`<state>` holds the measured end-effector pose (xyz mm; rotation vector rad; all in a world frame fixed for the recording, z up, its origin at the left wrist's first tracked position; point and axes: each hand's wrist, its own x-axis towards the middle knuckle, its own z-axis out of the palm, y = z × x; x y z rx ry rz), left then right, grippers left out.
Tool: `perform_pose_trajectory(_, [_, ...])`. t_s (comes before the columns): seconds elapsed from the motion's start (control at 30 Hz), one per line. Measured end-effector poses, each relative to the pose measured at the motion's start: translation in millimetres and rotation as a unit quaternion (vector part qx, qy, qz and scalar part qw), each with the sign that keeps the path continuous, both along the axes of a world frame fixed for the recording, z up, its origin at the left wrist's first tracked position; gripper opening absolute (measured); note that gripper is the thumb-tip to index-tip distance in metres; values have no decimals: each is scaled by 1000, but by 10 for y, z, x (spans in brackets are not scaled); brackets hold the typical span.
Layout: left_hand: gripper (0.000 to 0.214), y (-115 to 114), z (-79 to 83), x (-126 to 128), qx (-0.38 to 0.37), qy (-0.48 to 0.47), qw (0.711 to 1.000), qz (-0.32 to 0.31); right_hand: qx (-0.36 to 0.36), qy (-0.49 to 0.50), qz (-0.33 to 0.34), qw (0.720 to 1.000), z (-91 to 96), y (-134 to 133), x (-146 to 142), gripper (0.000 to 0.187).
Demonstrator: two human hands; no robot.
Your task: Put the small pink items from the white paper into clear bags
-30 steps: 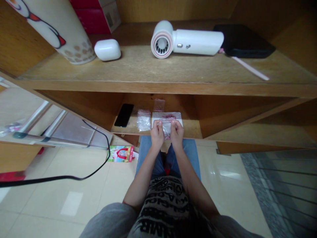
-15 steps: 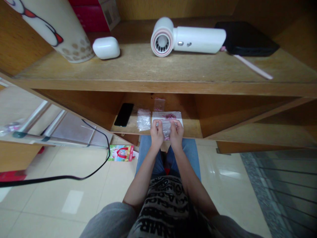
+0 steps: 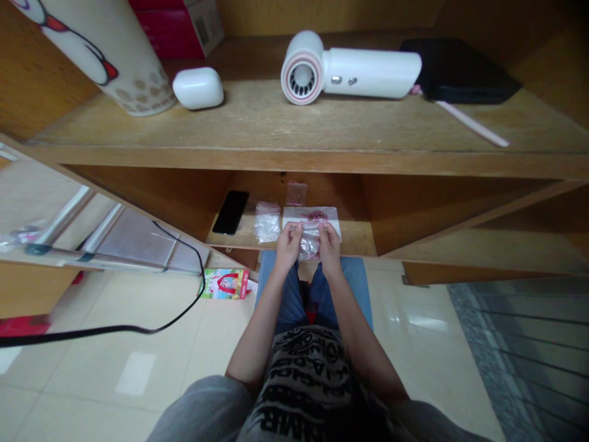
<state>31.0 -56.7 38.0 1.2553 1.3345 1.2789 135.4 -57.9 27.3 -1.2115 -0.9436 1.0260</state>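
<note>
A clear plastic zip bag (image 3: 310, 244) is stretched between my two hands at the front edge of the lower shelf. My left hand (image 3: 289, 239) pinches its left upper corner, and my right hand (image 3: 328, 240) pinches the right one. Pinkish bits show faintly near the bag's bottom. Just behind it, a white sheet of paper (image 3: 293, 213) carries a small heap of dark pink beads (image 3: 317, 215). Left of the paper lies a stack of clear zip bags (image 3: 267, 222). Farther back is another small zip bag (image 3: 296, 193) with pink bits inside.
A black phone (image 3: 230, 212) lies at the lower shelf's left. Above, the upper shelf (image 3: 257, 132) holds a cup (image 3: 133, 73), a white earbud case (image 3: 198, 88), a white handheld fan (image 3: 368, 73) and a black flat object (image 3: 460, 70). A black cable (image 3: 151, 331) hangs at left.
Both hands have shifted slightly, the thumbs now along the bag's top edge. The bag has tilted so that more of its shiny face shows. The other things stay put.
</note>
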Motion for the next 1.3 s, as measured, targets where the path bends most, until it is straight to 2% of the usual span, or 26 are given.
perform_pose_trajectory(0.17, [33,18,1,19,25,4,999,27,17,-27,39,999,-43,17,21,31])
perform_pose_trajectory(0.3, [29,-35,27,92,48,71,993,85,14,-39,47,998,-40,9,-11,33])
perform_pose_trajectory(0.53, [27,-99,24,155,34,149,982,107,22,-83,-50,995,49,-65,-177,33])
perform_pose_trajectory(0.67, [27,-99,-3,139,47,169,978,115,38,-117,-72,990,69,-85,-216,29])
perform_pose_trajectory(0.87, [29,-87,-24,154,59,130,983,118,38,-102,-75,991,96,-82,-218,27])
perform_pose_trajectory(1.03, [30,-68,-18,170,56,68,991,100,29,-76,-72,994,41,-51,-184,28])
perform_pose_trajectory(1.13, [33,-43,-23,154,35,-2,996,76,29,-50,-51,997,-7,-21,-148,28])
perform_pose_trajectory(1.3, [40,5,-39,121,-24,-96,995,18,13,-12,-54,998,-40,-5,-120,29])
